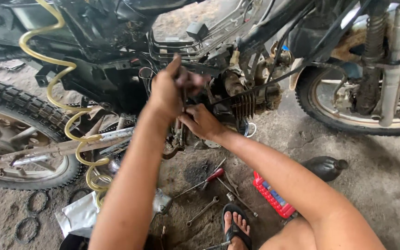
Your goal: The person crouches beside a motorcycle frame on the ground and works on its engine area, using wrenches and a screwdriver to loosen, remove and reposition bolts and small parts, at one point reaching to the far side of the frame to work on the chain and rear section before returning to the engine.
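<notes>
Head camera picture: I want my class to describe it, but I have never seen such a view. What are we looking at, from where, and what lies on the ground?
The single picture comes from a camera worn on a person's head, looking down at their own bare arms. They sit on a dusty concrete floor beside a black motorcycle, at its grey finned engine.

The left hand grips a thin dark metal tool; motion blur hides what kind. The right hand rests just below it, against the engine parts.

On the ground lie a red-handled screwdriver, a silver open-ended spanner, a red plastic box, a dark plastic bottle on its side and a white cloth. A coiled yellow air hose hangs by the knobbly rear tyre. A foot in a black sandal shows below.
</notes>
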